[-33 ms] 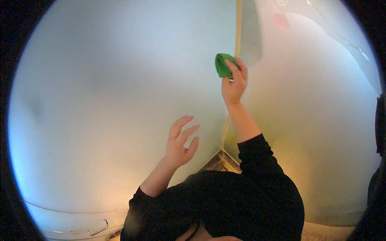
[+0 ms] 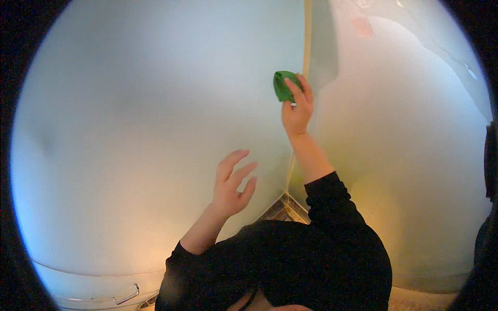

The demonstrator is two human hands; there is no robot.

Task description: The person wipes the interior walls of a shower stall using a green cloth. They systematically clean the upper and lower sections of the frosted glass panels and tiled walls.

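Observation:
My right hand (image 2: 298, 110) is raised toward the upper middle, its fingers closed on a folded green cloth (image 2: 284, 86). The cloth lies against the pale left wall (image 2: 129, 103), just left of the corner seam (image 2: 307, 36). Some of the cloth is hidden behind the fingers. Lower and farther left, my left hand (image 2: 232, 186) holds nothing; its fingers are apart and slightly bent. Whether that hand touches the wall I cannot tell.
A pale right wall (image 2: 404, 135) meets the left one at the seam, with a pinkish patch (image 2: 362, 26) high up. Dark floor tiles (image 2: 273, 208) show at the corner's foot. A metal handle (image 2: 127, 294) is at lower left, a dark object (image 2: 489, 161) at the right edge.
My right hand has shifted slightly left and a touch down with the green cloth, away from the seam. My left hand has hardly moved.

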